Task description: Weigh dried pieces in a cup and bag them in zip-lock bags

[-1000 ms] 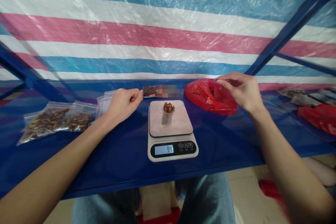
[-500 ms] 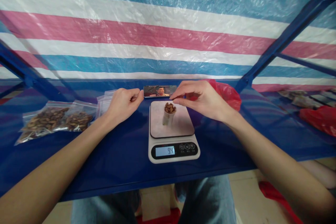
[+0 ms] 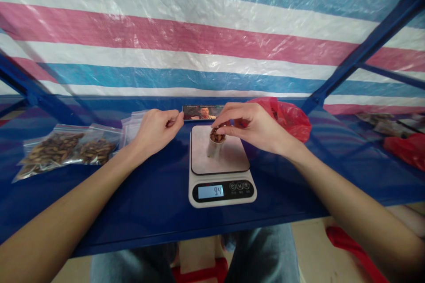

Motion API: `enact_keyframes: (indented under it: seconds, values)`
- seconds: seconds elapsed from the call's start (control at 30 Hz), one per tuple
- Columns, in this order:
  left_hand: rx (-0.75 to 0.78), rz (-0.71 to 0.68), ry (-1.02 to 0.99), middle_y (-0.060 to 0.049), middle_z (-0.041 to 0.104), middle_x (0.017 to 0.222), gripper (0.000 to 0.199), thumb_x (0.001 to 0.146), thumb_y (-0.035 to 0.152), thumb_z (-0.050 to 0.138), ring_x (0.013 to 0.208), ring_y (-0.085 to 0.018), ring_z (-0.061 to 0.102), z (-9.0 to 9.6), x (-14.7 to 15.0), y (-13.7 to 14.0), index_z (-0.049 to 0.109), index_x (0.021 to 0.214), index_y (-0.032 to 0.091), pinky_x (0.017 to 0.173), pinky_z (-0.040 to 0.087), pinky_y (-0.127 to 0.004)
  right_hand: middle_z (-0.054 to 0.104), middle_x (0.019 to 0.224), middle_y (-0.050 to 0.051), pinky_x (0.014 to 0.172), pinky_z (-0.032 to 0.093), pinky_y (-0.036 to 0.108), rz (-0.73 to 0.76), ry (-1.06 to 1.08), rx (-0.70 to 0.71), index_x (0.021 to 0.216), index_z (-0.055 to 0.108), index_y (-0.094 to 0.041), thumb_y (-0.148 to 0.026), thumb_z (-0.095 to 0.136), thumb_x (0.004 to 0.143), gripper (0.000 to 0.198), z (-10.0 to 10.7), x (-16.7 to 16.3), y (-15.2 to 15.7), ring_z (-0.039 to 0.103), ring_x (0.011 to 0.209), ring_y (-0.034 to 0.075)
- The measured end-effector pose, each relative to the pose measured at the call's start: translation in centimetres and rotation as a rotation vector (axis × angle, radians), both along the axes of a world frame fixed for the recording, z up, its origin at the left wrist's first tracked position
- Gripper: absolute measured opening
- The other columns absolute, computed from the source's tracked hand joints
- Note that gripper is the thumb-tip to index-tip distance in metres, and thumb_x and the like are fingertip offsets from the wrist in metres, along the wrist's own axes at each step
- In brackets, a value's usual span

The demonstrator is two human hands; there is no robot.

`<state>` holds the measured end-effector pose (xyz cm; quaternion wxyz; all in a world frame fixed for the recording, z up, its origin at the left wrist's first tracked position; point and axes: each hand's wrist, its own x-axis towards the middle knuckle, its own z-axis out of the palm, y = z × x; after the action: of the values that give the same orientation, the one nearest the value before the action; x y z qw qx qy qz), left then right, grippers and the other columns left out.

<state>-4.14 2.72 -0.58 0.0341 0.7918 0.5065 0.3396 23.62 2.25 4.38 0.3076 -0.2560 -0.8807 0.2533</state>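
Blue worktop [image 3: 139, 203] under a blue metal frame, backed by a striped plastic sheet [image 3: 199, 44] in red, white and blue. Right hand [image 3: 255, 126]: fingers [image 3: 222, 124] pinched together directly over the mouth of a small cup [image 3: 215, 146]; whether a piece is held between them cannot be told. The cup is filled to the brim with brown dried pieces and stands upright near the centre of the platform of a white kitchen scale [image 3: 222, 172]. Scale display reads 9.4. Left hand [image 3: 156, 130]: loosely curled, fingers bent toward the palm, resting on the worktop just left of the scale; nothing visibly held. Just beyond the left hand, a stack of clear zip bags [image 3: 133, 126]. Farther left, two filled bags of brown dried pieces [image 3: 63, 150] lying flat, side by side. Behind the scale, a phone [image 3: 203, 112] lying flat with its screen lit. Behind the right hand, a crumpled red plastic bag [image 3: 288, 117], partly covered by the wrist. Far right edge of the worktop: another red bag [image 3: 405, 150] and more clear packets, blurred. Below the worktop edge, the person's knees in blue jeans.
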Motion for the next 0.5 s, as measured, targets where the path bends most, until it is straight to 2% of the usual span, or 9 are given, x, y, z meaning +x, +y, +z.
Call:
enact_keyframes:
  seconds: [0.17, 0.33, 0.5]
  values:
    - [-0.009, 0.0, 0.0, 0.004, 0.027, 0.054, 0.047, 0.099, 0.037, 0.048, 0.05, -0.011, 0.025, 0.16, 0.02, -0.12, 0.029, 0.059, 0.022, 0.059, 0.018, -0.034, 0.077, 0.095, 0.007, 0.071, 0.052, 0.032, 0.017, 0.023, -0.019, 0.099, 0.084, -0.021, -0.031, 0.08, 0.094, 0.012, -0.15, -0.01, 0.06, 0.068, 0.081, 0.019]
    - [-0.025, 0.008, -0.004, 0.004, 0.027, 0.054, 0.047, 0.099, 0.038, 0.047, 0.051, -0.012, 0.025, 0.31, 0.04, -0.2, 0.03, 0.058, 0.022, 0.058, 0.018, -0.033, 0.076, 0.094, 0.006, 0.067, 0.052, 0.03, 0.03, 0.024, -0.084, 0.099, 0.084, -0.021, -0.035, 0.079, 0.094, 0.015, -0.1, -0.1, -0.11, 0.067, 0.075, 0.016]
    - [-0.011, 0.0, -0.004, 0.004, 0.026, 0.053, 0.047, 0.099, 0.037, 0.047, 0.05, -0.011, 0.026, 0.37, 0.04, -0.17, 0.029, 0.058, 0.022, 0.058, 0.018, -0.033, 0.075, 0.093, 0.006, 0.068, 0.051, 0.03, 0.03, 0.019, -0.059, 0.101, 0.084, -0.021, -0.037, 0.078, 0.096, 0.018, -0.27, -0.13, -0.09, 0.065, 0.076, 0.017]
